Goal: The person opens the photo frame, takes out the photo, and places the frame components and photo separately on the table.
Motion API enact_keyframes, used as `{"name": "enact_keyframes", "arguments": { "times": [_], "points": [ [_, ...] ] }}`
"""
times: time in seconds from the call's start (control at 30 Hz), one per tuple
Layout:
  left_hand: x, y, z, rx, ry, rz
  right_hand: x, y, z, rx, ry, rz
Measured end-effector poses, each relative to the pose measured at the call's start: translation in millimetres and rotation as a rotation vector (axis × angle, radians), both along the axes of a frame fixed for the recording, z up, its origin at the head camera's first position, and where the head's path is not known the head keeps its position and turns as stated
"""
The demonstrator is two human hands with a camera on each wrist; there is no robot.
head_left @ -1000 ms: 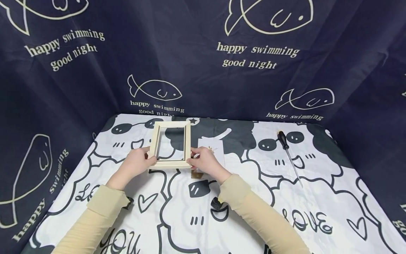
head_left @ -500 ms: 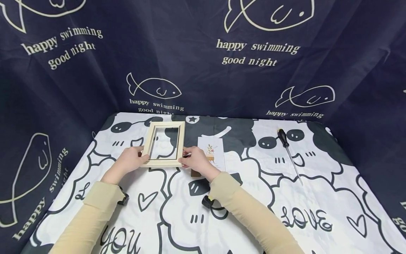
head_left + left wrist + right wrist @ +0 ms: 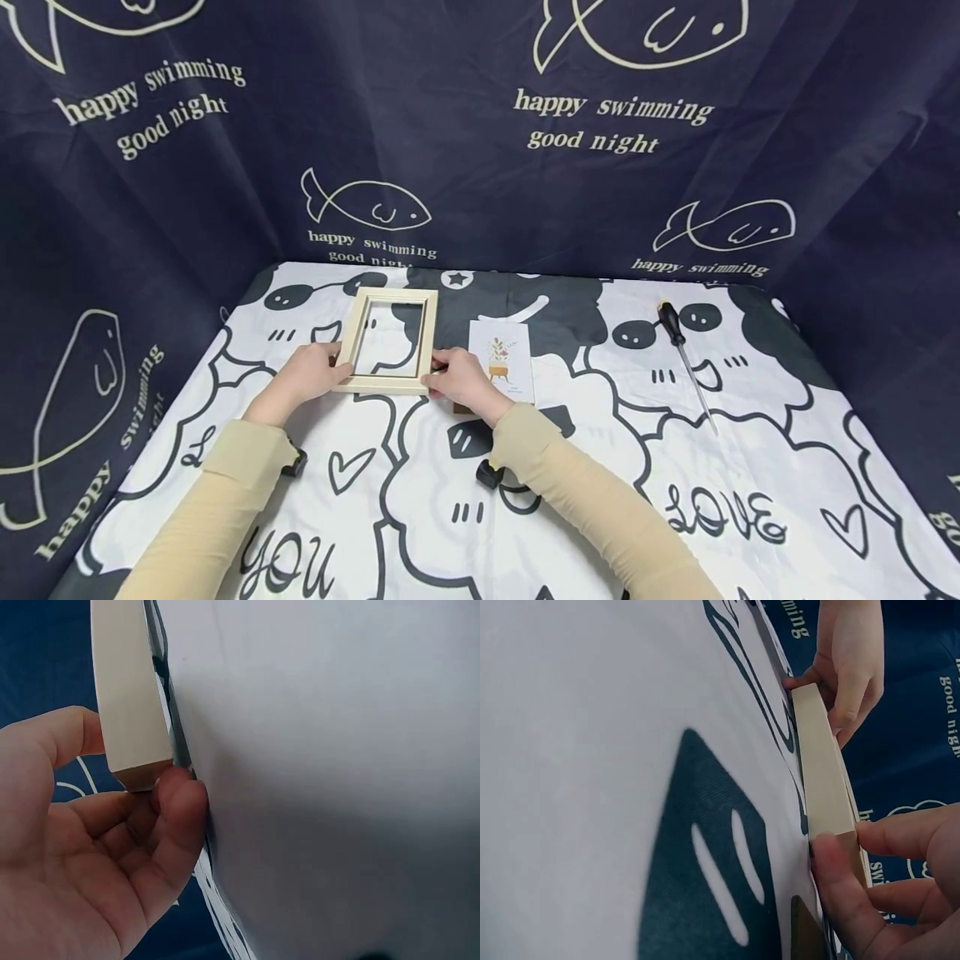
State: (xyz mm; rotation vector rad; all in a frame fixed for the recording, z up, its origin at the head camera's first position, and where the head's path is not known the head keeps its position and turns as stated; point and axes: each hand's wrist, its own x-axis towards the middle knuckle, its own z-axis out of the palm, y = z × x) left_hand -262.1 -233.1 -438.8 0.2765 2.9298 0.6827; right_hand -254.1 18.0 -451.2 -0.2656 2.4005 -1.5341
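Note:
A cream picture frame (image 3: 381, 385) with an open middle lies on the patterned cloth in the head view, left of centre. At its near left corner my left hand (image 3: 303, 377) grips it, thumb on top of the border. My right hand (image 3: 465, 382) pinches the near right corner. In the left wrist view, thumb and fingers of the left hand (image 3: 75, 855) sit around the corner of the frame (image 3: 127, 682). The right wrist view has the near edge of the frame (image 3: 821, 761) close over the cloth, with the right hand (image 3: 915, 892) holding its corner.
A white card (image 3: 517, 358) with a plant drawing lies right of the frame, partly behind the right hand. Beside it a brown piece (image 3: 462, 408) peeks out. A black-handled screwdriver (image 3: 670, 323) lies at the right. A dark blue curtain (image 3: 480, 167) stands behind.
Both hands have moved the picture frame slightly left and lowered it toward the cloth, uncovering more of the white card. During the last half second the hands hardly moved.

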Motion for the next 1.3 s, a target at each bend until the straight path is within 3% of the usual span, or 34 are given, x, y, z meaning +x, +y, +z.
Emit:
{"name": "enact_keyframes", "arguments": {
  "times": [0.5,0.73,0.93,1.13,1.3],
  "points": [
    [-0.1,1.0,-3.0,-0.028,-0.008,0.006,-3.0,1.5,-2.1,0.015,0.003,0.004],
    [1.2,9.1,1.1,-0.063,-0.093,0.084,-4.0,2.8,-2.4,-0.015,-0.034,0.013],
    [3.3,15.9,8.2,-0.094,-0.134,0.151,-4.6,9.3,2.4,0.14,0.045,0.087],
    [7.5,24.8,19.6,-0.088,-0.069,0.204,-1.1,14.7,15.6,0.093,-0.049,0.137],
    [12.7,37.0,31.2,-0.097,0.007,0.173,3.1,20.9,28.7,0.098,-0.09,0.153]
  ]
}}
